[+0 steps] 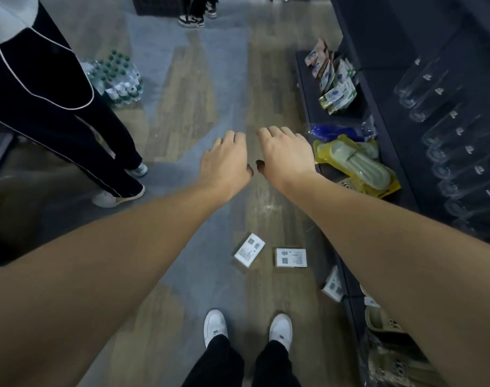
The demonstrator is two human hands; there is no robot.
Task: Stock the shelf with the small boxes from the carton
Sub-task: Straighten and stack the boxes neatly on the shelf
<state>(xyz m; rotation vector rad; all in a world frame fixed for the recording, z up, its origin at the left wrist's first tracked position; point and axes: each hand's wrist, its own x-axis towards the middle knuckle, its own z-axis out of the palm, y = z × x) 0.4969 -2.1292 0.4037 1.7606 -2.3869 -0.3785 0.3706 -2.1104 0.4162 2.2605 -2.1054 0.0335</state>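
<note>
Reaching forward at full stretch, left hand (pixel 225 163) and right hand (pixel 287 156) hover side by side, palms down, fingers loosely curled, each grip empty. Two boxes (pixel 249 250) lie on the floor (pixel 182 135) below, a third (pixel 333 284) against the shelf (pixel 377 113) base. Their QR-code labels' print is unreadable.
</note>
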